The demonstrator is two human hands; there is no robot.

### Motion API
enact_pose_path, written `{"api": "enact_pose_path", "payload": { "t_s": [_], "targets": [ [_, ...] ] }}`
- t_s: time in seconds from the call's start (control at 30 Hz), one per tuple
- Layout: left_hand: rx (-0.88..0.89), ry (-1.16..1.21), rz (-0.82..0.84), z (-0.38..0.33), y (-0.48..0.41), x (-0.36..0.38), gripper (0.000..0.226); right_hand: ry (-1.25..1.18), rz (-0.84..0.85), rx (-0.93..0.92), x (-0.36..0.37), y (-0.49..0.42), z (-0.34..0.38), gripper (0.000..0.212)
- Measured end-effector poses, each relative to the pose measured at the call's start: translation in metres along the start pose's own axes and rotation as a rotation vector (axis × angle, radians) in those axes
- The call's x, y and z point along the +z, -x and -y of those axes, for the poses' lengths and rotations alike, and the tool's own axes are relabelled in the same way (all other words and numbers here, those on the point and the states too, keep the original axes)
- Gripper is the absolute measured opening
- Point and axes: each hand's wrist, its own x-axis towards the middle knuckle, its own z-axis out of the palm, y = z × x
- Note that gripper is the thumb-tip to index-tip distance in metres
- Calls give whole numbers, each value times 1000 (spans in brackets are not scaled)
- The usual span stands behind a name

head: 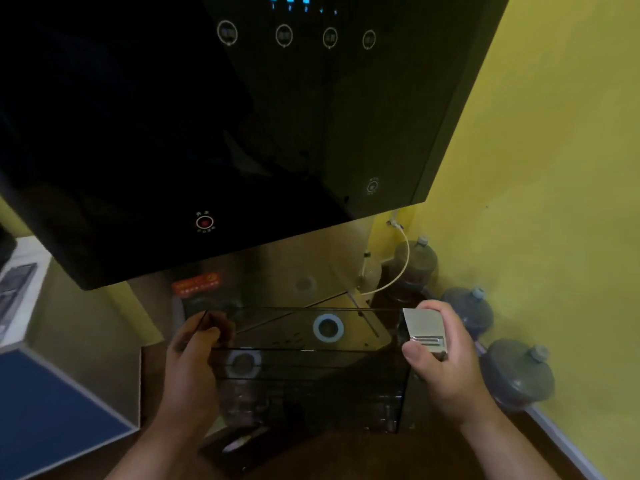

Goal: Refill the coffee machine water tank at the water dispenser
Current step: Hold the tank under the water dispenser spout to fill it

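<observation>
The left hand (pixel 194 362) curls over the left wall of the smoky water tank (pixel 311 368). The right hand (pixel 446 358) grips what seems its silver end-piece (pixel 424 329). The tank is held under the black water dispenser (pixel 242 133).

Smoky-dark clear water tank (pixel 311 368), glossy black dispenser (pixel 242 133) with blue lights, yellow wall (pixel 554 168)

the dispenser (pixel 242 116) runs off the top and left edges. lettering by its buttons (pixel 284 35) is too blurred to read, as is the orange sticker (pixel 196 283) below its panel. in front of the dispenser, the left grip's (pixel 190 368) fingertips (pixel 221 329) show only dimly behind the tank's (pixel 311 393) tinted wall.
</observation>
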Motion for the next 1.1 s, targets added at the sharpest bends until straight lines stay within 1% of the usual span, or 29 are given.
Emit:
{"api": "enact_pose_path", "payload": {
  "t_s": [0.1,0.2,0.27,0.33,0.4,0.43,0.47,0.53,0.57,0.63,0.7,0.73,0.77,0.83,0.87,0.93,0.97,1.03,1.1],
  "targets": [
    [27,15,-23,12,3,20,21,-61,89,-4,-22,-25,-14,51],
    [38,26,-109,24,15,48,30,-145,143,23,-49,-54,-38,53],
    [30,6,-157,33,24,69,23,-175,179,27,-68,-72,-53,54],
    [19,22,-185,44,32,91,26,-200,215,19,-85,-89,-66,47],
    [-16,59,-218,55,37,112,32,-230,253,2,-101,-105,-80,28],
    [-36,78,-235,60,39,121,36,-246,273,-4,-107,-113,-85,21],
    [-44,95,-241,62,42,131,37,-255,284,-14,-113,-121,-92,19],
    [-28,102,-232,66,43,147,30,-289,308,-1,-122,-136,-103,19],
    [-10,95,-235,67,42,156,25,-319,322,24,-126,-143,-109,14],
    [28,62,-257,70,38,173,17,-346,337,55,-130,-156,-122,17],
    [46,31,-265,76,28,182,16,-331,337,82,-131,-170,-133,16],
    [39,19,-273,78,24,186,20,-335,338,89,-130,-176,-138,14],
    [25,25,-285,81,18,188,29,-339,337,88,-129,-181,-141,15],
    [-4,36,-306,85,3,191,43,-337,329,75,-125,-190,-150,22],
    [-15,17,-309,86,-4,193,44,-331,310,86,-123,-194,-154,22],
    [-20,-12,-307,87,-18,199,41,-339,282,108,-119,-200,-160,15],
    [-16,-11,-312,87,-25,200,39,-344,284,109,-117,-202,-162,12],
    [-15,-5,-316,88,-35,201,38,-345,289,100,-113,-205,-165,14],
    [-25,5,-323,91,-44,201,39,-366,252,111,-108,-209,-168,8]
  ]
}}
